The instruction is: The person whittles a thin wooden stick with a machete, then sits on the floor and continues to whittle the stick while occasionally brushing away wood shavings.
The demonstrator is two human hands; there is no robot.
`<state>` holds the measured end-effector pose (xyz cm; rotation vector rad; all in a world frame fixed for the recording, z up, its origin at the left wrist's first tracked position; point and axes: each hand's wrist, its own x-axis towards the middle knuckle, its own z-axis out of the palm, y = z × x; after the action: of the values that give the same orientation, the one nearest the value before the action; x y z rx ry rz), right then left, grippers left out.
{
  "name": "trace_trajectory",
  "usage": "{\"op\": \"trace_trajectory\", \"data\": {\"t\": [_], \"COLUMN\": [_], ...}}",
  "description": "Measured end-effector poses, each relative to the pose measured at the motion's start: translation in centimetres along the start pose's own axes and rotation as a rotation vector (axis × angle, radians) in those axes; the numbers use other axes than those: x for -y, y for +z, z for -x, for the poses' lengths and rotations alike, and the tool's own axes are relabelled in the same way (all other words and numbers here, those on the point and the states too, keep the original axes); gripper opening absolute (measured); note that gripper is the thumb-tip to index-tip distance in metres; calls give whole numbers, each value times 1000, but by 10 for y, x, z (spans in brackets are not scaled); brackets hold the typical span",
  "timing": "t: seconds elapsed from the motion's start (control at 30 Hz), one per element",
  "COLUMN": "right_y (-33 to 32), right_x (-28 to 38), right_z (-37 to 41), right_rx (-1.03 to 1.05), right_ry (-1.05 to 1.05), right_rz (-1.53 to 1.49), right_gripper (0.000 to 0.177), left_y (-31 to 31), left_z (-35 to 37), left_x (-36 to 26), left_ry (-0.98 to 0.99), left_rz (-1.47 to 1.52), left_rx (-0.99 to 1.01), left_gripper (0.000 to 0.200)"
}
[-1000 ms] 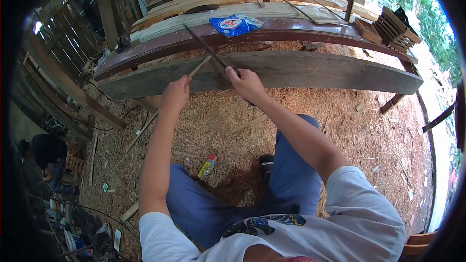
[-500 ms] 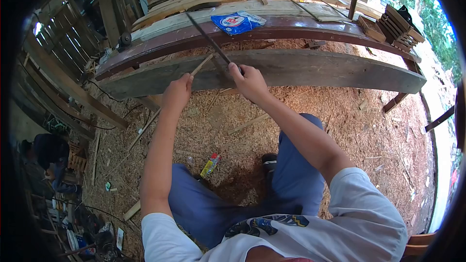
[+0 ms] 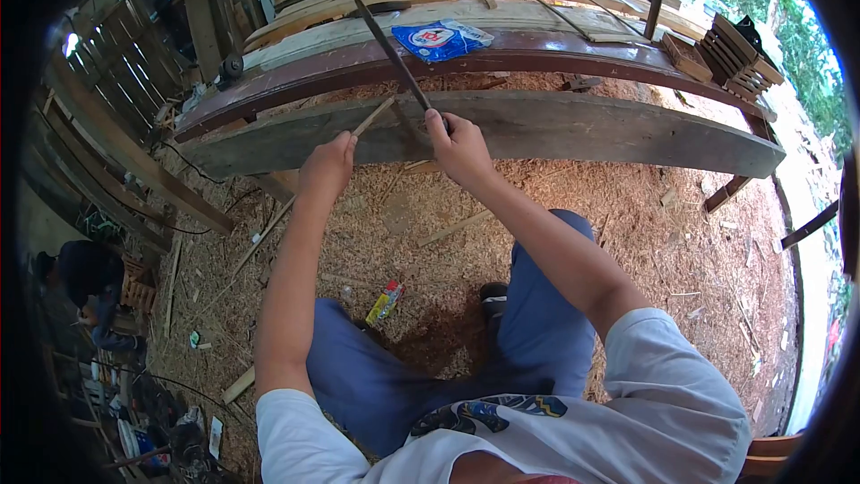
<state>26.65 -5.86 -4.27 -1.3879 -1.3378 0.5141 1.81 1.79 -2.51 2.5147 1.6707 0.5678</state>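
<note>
My right hand (image 3: 461, 149) is closed around the handle of a machete (image 3: 394, 56), its long dark blade pointing up and to the left over the far bench. In my left hand (image 3: 327, 161) is a thin wooden stick (image 3: 374, 115), gripped near its lower end and slanting up to the right. The stick's pale tip comes close to the lower part of the blade. Both hands are over the near edge of a grey plank (image 3: 555, 130) that runs across in front of me.
Behind the plank stands a long bench (image 3: 573, 56) bearing a blue plastic packet (image 3: 434, 39). A slatted wooden crate (image 3: 736, 56) sits at its right end. Wood shavings cover the floor, with a yellow-red packet (image 3: 384, 302) on it. Another person (image 3: 90, 287) crouches at lower left.
The machete blade has swung slightly upward, its tip now higher and showing broader. My left hand and the stick have barely moved.
</note>
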Motion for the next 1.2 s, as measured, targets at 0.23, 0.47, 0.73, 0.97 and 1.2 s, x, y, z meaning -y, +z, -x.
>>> {"op": "trace_trajectory", "data": {"t": [0.23, 0.47, 0.73, 0.97, 1.2], "right_y": [-13, -1, -10, 4, -2], "right_x": [15, 0, 7, -1, 8], "right_z": [5, 4, 3, 5, 2], "right_rx": [238, 60, 177, 99, 76], "right_ry": [344, 106, 280, 176, 168], "right_rz": [61, -59, 50, 28, 2], "right_gripper": [67, 66, 66, 67, 66], "left_y": [-1, -1, 2, 3, -4], "left_z": [2, 3, 2, 3, 4], "left_x": [2, 0, 5, 1, -3], "left_ry": [46, 26, 55, 37, 22], "left_rz": [-7, 6, -4, 9, 3], "left_rx": [-8, -38, -13, -19, 3], "left_gripper": [37, 36, 34, 33, 35]}}
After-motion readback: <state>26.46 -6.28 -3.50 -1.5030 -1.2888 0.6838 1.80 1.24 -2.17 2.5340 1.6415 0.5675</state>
